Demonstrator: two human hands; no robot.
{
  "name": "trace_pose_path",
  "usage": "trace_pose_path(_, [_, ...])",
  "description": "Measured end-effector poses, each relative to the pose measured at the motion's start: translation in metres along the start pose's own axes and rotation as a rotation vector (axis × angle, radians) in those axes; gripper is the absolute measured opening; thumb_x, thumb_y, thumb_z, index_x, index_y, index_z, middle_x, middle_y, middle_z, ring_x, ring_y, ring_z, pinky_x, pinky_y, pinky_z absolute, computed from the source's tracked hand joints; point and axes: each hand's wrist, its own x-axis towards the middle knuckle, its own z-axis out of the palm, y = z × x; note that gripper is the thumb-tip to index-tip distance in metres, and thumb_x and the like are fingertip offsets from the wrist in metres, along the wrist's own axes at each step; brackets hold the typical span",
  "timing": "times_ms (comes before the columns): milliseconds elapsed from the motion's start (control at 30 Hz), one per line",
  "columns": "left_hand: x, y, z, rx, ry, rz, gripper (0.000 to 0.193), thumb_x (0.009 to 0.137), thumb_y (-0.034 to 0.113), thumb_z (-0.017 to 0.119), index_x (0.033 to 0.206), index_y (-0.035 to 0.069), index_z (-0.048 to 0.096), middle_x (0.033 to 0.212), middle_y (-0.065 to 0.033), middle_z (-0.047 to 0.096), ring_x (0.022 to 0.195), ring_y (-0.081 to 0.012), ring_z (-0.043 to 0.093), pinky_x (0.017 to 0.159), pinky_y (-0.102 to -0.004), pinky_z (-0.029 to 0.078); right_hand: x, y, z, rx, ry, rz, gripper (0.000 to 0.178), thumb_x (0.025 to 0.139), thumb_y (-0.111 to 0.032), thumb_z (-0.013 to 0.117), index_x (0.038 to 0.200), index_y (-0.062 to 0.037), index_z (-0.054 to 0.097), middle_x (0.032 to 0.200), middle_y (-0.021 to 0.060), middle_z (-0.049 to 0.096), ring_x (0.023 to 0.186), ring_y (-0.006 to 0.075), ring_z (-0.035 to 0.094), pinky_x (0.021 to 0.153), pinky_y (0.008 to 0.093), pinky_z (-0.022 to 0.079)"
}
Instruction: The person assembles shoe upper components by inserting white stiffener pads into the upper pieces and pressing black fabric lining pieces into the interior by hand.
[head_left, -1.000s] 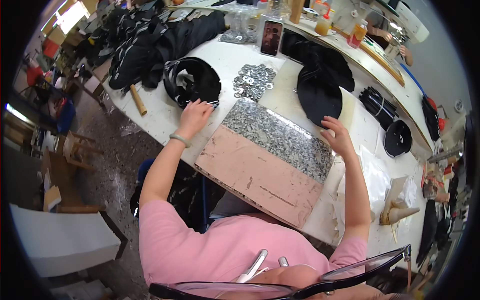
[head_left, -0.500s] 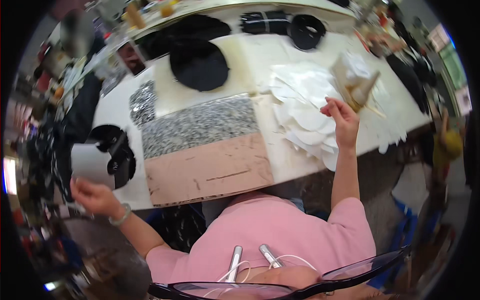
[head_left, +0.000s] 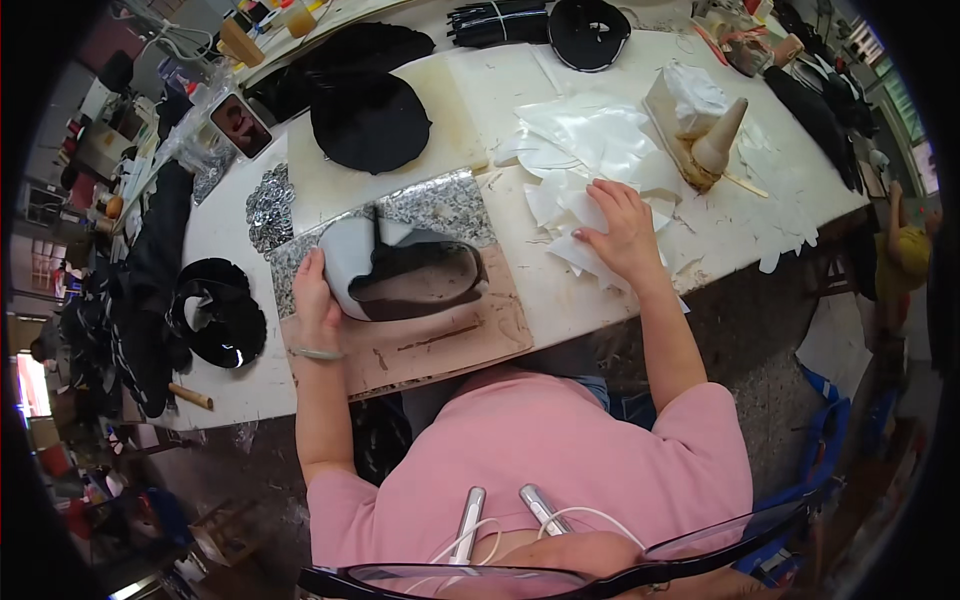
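Speckled stone, glossy black, thin white sheet

The slab (head_left: 400,280) looks like polished speckled granite above a matt, scuffed pinkish half; the curved piece (head_left: 400,265) on it is smooth grey-black (leather or plastic, unclear); the white sheets (head_left: 590,150) look thin, slightly shiny.

Left hand (head_left: 315,295), half a second ago stretched out low past the table's left edge, now rests on the near-left part of the stone-and-board slab (head_left: 420,345), holding a curved grey-and-black shoe piece (head_left: 400,265) that was not on the slab before. Right hand (head_left: 622,232), a second ago on the slab's right edge and then raised over the white sheets (head_left: 590,150), now lies flat, fingers spread, on the near part of that pile.
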Motion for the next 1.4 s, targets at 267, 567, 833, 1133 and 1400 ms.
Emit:
trace_pose_path(267, [-0.035, 0.017, -0.017, -0.372, 0.243, 0.097, 0.037, 0.103, 0.023, 0.040, 0.130, -0.002, 0.043, 0.131, -0.0151, 0.051, 0.116, -0.0272, 0.053, 0.101, -0.0408, 0.044, 0.009, 0.014, -0.013, 0.593, 0.340, 0.571, 0.017, 0.091, -0.014, 0.061, 0.100, -0.0013, 0.068, 0.093, 0.0074, 0.068, 0.087, 0.0120, 0.062, 0.077, 0.0267, 0.050])
trace_pose_path(567, [-0.169, -0.045, 0.030, -0.449, 0.036, -0.166, 0.027, 0.101, 0.018, 0.044, 0.119, 0.000, 0.051, 0.121, -0.0141, 0.058, 0.111, -0.0261, 0.059, 0.098, -0.0431, 0.049, 0.008, -0.027, -0.029, 1.698, 0.270, 0.853, 0.022, 0.091, -0.007, 0.055, 0.112, -0.0030, 0.054, 0.105, 0.0059, 0.063, 0.098, 0.0175, 0.063, 0.086, 0.0356, 0.052])
trace_pose_path(833, [-0.203, -0.004, 0.049, -0.022, -0.558, -0.706, 0.030, 0.099, 0.024, 0.050, 0.112, -0.002, 0.056, 0.102, -0.0170, 0.066, 0.090, -0.0220, 0.067, 0.071, -0.0286, 0.056, -0.022, -0.114, -0.003, 1.835, -0.520, 0.991, 0.029, 0.086, -0.005, 0.060, 0.112, -0.0001, 0.047, 0.099, 0.0104, 0.062, 0.090, 0.0180, 0.066, 0.066, 0.0337, 0.062])
trace_pose_path(1133, [-0.198, -0.015, 0.032, 0.266, -0.303, -0.327, 0.018, 0.091, 0.017, 0.065, 0.090, -0.001, 0.066, 0.070, -0.0022, 0.063, 0.059, -0.0066, 0.060, 0.051, -0.0192, 0.046, -0.059, -0.113, 0.009, 1.416, -0.813, 0.757, 0.021, 0.086, -0.005, 0.067, 0.104, 0.0004, 0.057, 0.091, 0.0063, 0.064, 0.082, 0.0125, 0.063, 0.067, 0.0259, 0.055])
trace_pose_path(1400, [-0.165, -0.012, 0.033, 0.539, -0.123, 0.067, 0.022, 0.089, 0.018, 0.067, 0.097, -0.003, 0.068, 0.063, -0.0026, 0.060, 0.052, -0.0055, 0.054, 0.047, -0.0224, 0.043, -0.024, -0.123, 0.031, 0.906, -0.666, 0.275, 0.015, 0.082, -0.014, 0.075, 0.086, -0.0014, 0.068, 0.070, -0.0003, 0.063, 0.063, 0.0038, 0.056, 0.057, 0.0194, 0.045])
